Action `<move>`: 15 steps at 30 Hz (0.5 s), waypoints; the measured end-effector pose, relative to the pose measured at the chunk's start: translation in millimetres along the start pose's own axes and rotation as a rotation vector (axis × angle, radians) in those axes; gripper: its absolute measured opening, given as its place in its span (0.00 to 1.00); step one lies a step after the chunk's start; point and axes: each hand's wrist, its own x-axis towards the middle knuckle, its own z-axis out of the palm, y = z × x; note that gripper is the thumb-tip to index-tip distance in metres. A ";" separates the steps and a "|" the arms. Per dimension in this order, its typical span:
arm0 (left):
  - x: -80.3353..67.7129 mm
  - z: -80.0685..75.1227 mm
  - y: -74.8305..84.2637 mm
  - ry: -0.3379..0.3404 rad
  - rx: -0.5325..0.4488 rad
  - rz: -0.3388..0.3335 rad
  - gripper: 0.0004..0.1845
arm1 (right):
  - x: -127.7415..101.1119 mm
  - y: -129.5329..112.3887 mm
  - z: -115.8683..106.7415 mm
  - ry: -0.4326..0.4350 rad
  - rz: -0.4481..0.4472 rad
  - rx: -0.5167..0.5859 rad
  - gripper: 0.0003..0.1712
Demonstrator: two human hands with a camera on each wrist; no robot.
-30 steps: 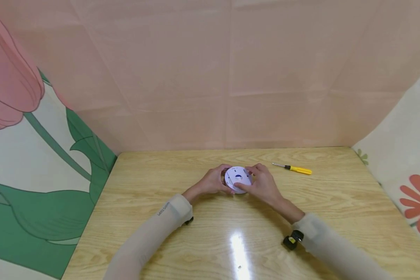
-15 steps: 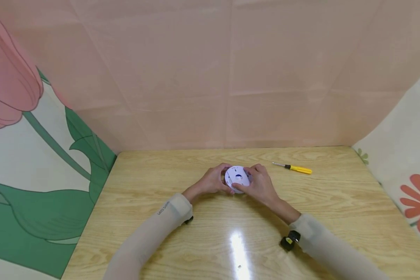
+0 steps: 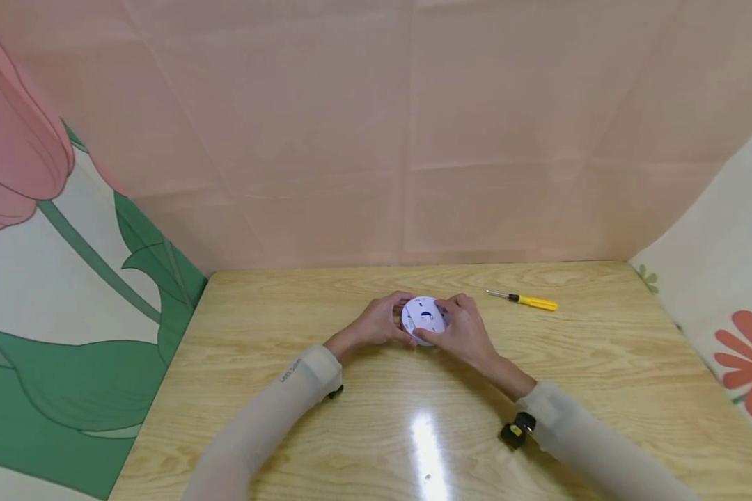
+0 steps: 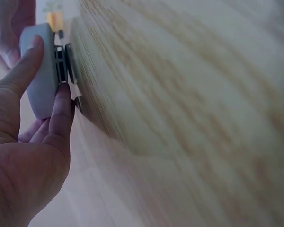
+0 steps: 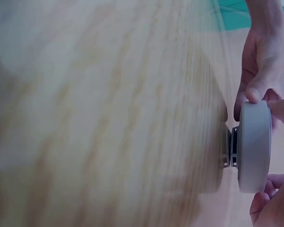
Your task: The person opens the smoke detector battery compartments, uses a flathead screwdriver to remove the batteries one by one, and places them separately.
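A round white smoke detector (image 3: 422, 316) lies flat-face up between both hands near the middle of the table. Printed marks and a dark blue curved patch show on that face. Its left rim is gripped by my left hand (image 3: 379, 322), thumb on the near side and fingers on the far side. My right hand (image 3: 468, 332) pinches the right part, its thumb and fingers on the upper face and edge. In the right wrist view the detector's slotted dark underside (image 5: 235, 146) faces the wooden tabletop, very close to it; whether it touches I cannot tell.
A screwdriver (image 3: 537, 303) with a yellow handle lies behind and right of my hands, its tip pointing left. The wooden table (image 3: 276, 299) meets a pink cloth backdrop (image 3: 326, 209) at its rear edge. Flower-printed cloth (image 3: 739, 278) hangs at both sides.
My right hand has shifted slightly left over the smoke detector, its thumb and fingers moving with it. The left hand and the screwdriver stay almost where they were.
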 end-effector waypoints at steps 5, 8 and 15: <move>-0.7 -0.9 -1.1 0.000 0.000 0.002 0.48 | -0.8 -4.3 0.7 -0.010 0.015 -0.001 0.46; -0.9 -0.9 -2.8 -0.001 -0.022 0.010 0.48 | -0.9 -6.3 0.7 -0.015 0.025 -0.001 0.45; -1.6 -1.8 -4.1 0.003 -0.041 0.012 0.47 | 0.2 -9.3 0.6 -0.017 0.038 -0.005 0.44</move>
